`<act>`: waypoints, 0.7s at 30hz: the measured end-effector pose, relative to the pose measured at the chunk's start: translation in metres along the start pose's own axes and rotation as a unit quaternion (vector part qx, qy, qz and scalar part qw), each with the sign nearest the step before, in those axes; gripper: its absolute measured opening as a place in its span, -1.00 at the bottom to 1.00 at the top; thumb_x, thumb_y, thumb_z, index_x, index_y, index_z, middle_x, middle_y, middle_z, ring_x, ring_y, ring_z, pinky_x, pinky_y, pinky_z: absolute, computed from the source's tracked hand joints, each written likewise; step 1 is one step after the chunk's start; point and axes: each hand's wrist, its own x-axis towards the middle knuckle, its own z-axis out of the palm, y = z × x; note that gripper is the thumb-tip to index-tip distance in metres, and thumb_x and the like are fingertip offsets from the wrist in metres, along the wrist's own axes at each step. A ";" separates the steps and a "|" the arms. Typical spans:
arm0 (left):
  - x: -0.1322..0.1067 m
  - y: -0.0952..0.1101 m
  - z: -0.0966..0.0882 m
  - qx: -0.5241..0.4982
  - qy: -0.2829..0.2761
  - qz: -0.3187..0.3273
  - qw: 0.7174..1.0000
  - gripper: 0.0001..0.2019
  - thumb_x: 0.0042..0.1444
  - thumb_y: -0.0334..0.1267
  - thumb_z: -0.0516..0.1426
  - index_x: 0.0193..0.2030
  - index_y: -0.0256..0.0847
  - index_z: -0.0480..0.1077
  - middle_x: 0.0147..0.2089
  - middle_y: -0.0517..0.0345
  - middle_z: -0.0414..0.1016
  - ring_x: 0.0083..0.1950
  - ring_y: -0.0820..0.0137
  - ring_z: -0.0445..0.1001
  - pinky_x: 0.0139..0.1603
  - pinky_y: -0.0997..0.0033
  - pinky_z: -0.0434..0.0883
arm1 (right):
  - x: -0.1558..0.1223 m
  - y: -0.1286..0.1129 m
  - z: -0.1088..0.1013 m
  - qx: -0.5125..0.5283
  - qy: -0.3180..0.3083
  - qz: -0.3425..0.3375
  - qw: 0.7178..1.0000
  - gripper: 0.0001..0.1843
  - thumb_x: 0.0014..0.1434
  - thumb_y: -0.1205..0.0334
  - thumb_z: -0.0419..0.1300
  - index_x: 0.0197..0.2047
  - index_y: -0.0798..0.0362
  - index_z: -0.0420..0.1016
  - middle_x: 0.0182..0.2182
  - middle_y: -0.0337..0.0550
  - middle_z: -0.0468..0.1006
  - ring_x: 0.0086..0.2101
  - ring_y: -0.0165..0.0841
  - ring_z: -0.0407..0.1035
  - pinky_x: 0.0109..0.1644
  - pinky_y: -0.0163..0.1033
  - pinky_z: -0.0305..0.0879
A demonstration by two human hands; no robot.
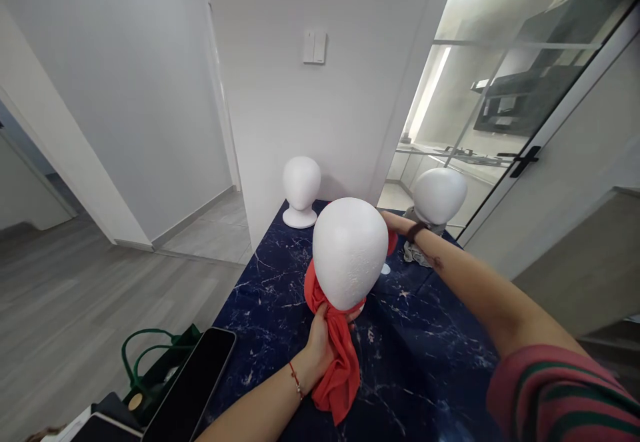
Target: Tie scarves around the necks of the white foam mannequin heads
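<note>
A white foam mannequin head stands on the dark blue marbled table, with a red scarf wrapped around its neck. Just below the chin, my left hand has its fingers closed around the scarf, and a loose end hangs down past them. My right hand reaches behind the head's right side, beside a red fold of the scarf. The foam head hides its fingers, so their grip does not show.
A second foam head stands at the table's back left. Another head, with grey cloth at its base, is at the back right. A black-screened device and a green bag lie left. A glass door stands behind.
</note>
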 end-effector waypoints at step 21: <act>-0.023 0.003 0.020 0.058 -0.012 0.034 0.998 -0.71 0.00 -0.13 0.17 -0.33 -0.39 0.50 -0.39 -0.08 0.57 -0.39 0.31 0.52 -0.31 0.41 0.42 | -0.198 0.080 0.128 0.360 0.020 0.121 0.925 -0.76 0.14 0.02 0.10 -0.35 0.02 0.40 -0.40 -0.11 0.50 -0.44 -0.35 0.37 -0.26 -0.24 0.31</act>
